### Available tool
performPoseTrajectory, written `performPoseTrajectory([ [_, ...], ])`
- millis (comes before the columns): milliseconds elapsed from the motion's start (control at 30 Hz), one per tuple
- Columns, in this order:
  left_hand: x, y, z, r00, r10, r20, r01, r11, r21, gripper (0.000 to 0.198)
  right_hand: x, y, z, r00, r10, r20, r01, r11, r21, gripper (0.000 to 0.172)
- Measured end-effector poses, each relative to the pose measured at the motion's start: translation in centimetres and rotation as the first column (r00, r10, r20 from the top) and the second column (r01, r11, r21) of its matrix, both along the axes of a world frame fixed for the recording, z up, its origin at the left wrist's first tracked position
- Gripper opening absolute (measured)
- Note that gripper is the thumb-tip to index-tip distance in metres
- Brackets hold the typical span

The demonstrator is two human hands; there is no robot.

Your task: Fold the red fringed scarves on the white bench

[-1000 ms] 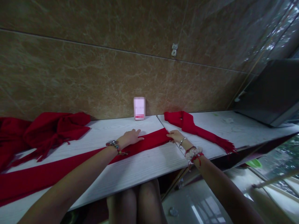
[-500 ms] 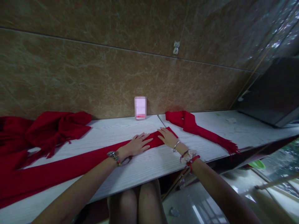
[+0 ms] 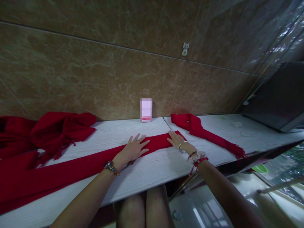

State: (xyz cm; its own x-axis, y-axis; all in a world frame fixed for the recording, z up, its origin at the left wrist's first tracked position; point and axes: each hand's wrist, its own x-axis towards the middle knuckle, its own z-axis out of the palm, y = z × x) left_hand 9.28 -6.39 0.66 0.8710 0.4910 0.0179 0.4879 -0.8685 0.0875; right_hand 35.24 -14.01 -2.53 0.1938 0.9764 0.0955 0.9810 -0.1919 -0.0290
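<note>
A long red scarf lies stretched along the white wooden table, from the left edge to its folded end near the middle. My left hand rests flat on it, fingers spread, with a beaded bracelet on the wrist. My right hand lies flat and open on the scarf's right end, wearing a bangle and red string bracelets.
A second red scarf with fringe lies to the right, partly folded. A heap of red scarves sits at the left against the brown tiled wall. A small pink box stands by the wall. A dark appliance sits far right.
My right hand went from gripping the scarf's end to lying flat on it. My left hand slid slightly left along the scarf, fingers spread.
</note>
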Motion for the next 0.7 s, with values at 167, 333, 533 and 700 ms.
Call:
performPoseTrajectory([
  [167, -0.2, 0.4, -0.1, 0.992, 0.078, -0.104, -0.082, 0.996, -0.04, 0.049, 3.2, -0.2, -0.6, 0.996, -0.073, -0.044, 0.072, 0.997, -0.024, 0.051],
  [333, 0.0, 0.6, 0.0, 0.988, 0.057, -0.144, -0.073, 0.992, -0.105, 0.05, 2.8, -1.0, 0.1, 0.998, 0.061, 0.01, -0.062, 0.988, 0.14, 0.052],
  [533, -0.1, 1.0, 0.3, 0.988, 0.036, -0.151, -0.059, 0.987, -0.152, 0.053, -0.3, -1.4, 0.7, 0.989, 0.147, -0.013, -0.147, 0.989, 0.032, 0.044],
  [700, -1.0, 1.7, 1.1, 0.98, -0.005, -0.198, -0.05, 0.962, -0.268, 0.063, -0.8, -1.6, 1.4, 0.999, 0.034, 0.004, -0.033, 0.989, -0.147, 0.05],
])
